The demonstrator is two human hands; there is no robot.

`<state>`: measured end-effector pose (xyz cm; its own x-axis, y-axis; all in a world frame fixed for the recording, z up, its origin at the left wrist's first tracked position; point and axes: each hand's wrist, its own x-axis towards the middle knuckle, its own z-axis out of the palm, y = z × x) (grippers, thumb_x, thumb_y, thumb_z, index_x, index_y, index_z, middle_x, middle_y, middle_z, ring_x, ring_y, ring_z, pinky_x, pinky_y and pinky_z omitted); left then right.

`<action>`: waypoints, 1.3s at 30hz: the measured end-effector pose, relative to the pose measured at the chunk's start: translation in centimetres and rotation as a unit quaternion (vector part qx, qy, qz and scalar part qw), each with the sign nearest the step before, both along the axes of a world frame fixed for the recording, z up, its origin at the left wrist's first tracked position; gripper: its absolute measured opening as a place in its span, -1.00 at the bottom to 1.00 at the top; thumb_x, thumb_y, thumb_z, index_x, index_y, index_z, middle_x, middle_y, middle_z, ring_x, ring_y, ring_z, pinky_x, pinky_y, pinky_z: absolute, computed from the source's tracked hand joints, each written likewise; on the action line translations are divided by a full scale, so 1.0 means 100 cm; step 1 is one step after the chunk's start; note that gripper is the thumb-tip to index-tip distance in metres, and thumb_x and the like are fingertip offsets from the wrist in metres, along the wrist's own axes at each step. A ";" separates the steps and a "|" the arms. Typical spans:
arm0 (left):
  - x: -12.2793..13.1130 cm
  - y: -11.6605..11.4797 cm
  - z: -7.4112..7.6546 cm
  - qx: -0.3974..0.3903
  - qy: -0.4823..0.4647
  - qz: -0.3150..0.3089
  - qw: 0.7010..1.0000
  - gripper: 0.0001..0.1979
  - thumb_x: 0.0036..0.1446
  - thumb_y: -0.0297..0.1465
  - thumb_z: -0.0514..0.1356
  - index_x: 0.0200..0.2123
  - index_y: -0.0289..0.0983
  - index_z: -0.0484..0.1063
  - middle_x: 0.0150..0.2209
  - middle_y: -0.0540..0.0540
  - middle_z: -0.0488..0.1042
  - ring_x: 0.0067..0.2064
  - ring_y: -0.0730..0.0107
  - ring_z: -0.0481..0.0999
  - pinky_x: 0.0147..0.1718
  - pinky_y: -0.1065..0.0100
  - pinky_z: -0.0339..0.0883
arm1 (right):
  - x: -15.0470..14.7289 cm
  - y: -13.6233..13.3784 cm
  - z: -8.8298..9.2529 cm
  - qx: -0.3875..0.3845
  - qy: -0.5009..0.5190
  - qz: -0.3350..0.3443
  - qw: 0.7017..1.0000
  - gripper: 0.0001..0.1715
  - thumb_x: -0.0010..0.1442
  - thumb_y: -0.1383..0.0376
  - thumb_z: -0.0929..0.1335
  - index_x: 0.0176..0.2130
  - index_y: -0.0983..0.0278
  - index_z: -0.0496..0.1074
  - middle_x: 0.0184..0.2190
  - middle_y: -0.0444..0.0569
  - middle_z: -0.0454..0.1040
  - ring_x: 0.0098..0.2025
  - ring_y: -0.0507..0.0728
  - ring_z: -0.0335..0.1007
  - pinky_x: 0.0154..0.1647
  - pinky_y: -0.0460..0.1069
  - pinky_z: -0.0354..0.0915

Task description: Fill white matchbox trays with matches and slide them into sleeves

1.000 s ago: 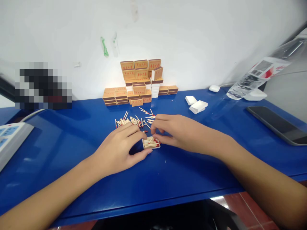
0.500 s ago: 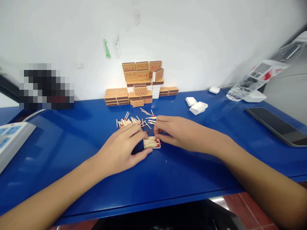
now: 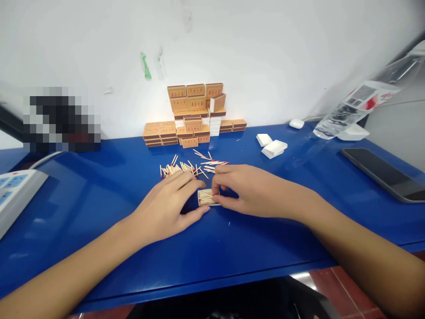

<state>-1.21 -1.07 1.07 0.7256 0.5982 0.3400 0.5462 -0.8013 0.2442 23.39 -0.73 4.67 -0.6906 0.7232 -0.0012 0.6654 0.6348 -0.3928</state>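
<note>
A small white tray (image 3: 198,198) full of matches (image 3: 206,196) lies on the blue table (image 3: 212,248). My left hand (image 3: 168,201) rests at its left side, thumb at the near edge and fingertips at the far edge, steadying it between them. My right hand (image 3: 239,186) is over the tray's right end, thumb and fingertips close together among the matches; whatever they pinch is too small to make out. Loose red-tipped matches (image 3: 189,168) are scattered just beyond both hands.
Stacked matchboxes (image 3: 195,104) stand against the wall. White trays (image 3: 274,149) lie right of them. Farther right are a white mouse-like object (image 3: 296,123), a plastic bottle (image 3: 345,113) and a phone (image 3: 385,173). A white device (image 3: 20,190) sits at far left.
My right hand has moved slightly left and down over the tray, hiding its right end. The match heads there are now covered. My left hand stays by the tray.
</note>
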 end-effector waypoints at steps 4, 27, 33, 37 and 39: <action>-0.001 0.000 0.000 0.009 0.002 -0.004 1.000 -0.71 0.38 -0.23 0.24 0.00 -0.32 0.53 -0.08 -0.22 0.50 -0.04 0.09 0.52 -0.02 0.05 0.48 | -0.002 0.000 -0.005 0.001 0.003 0.008 1.000 -0.85 0.39 0.33 0.34 -0.23 0.28 0.52 -0.22 -0.04 0.50 -0.26 0.10 0.40 -0.22 0.01 0.22; 0.000 0.001 0.000 -0.009 0.010 -0.004 1.000 -0.73 0.40 -0.22 0.21 -0.05 -0.31 0.52 -0.16 -0.19 0.49 -0.10 0.12 0.48 -0.07 0.06 0.45 | -0.003 0.001 -0.009 0.026 0.019 0.041 0.999 -0.85 0.42 0.29 0.37 -0.21 0.29 0.50 -0.19 0.00 0.50 -0.24 0.12 0.42 -0.21 0.02 0.25; 0.001 0.002 0.000 -0.014 0.008 -0.009 1.000 -0.74 0.38 -0.23 0.23 -0.05 -0.31 0.52 -0.16 -0.18 0.49 -0.10 0.12 0.48 -0.07 0.08 0.45 | -0.007 0.000 -0.009 0.026 0.028 0.011 0.999 -0.82 0.43 0.28 0.35 -0.23 0.30 0.48 -0.21 -0.02 0.51 -0.27 0.09 0.39 -0.24 0.00 0.22; 0.001 0.001 0.000 -0.012 0.013 -0.010 1.000 -0.74 0.39 -0.22 0.22 -0.05 -0.31 0.51 -0.16 -0.18 0.49 -0.09 0.11 0.49 -0.05 0.06 0.44 | -0.010 0.001 -0.009 0.025 0.016 -0.002 1.000 -0.91 0.40 0.34 0.36 -0.19 0.30 0.48 -0.18 -0.01 0.53 -0.25 0.09 0.41 -0.23 0.00 0.22; 0.001 0.001 0.001 -0.011 0.013 -0.009 1.000 -0.75 0.39 -0.22 0.22 -0.08 -0.30 0.50 -0.17 -0.18 0.49 -0.09 0.12 0.48 -0.06 0.07 0.44 | -0.010 0.002 -0.009 0.018 0.002 0.004 1.000 -0.90 0.40 0.36 0.35 -0.18 0.30 0.50 -0.18 -0.01 0.52 -0.24 0.10 0.42 -0.21 0.01 0.22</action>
<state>-1.14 -1.00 1.13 0.7442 0.5928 0.3078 0.5385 -0.8051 0.2487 22.41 -0.57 3.76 -0.6960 0.7174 0.0282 0.6588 0.6538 -0.3722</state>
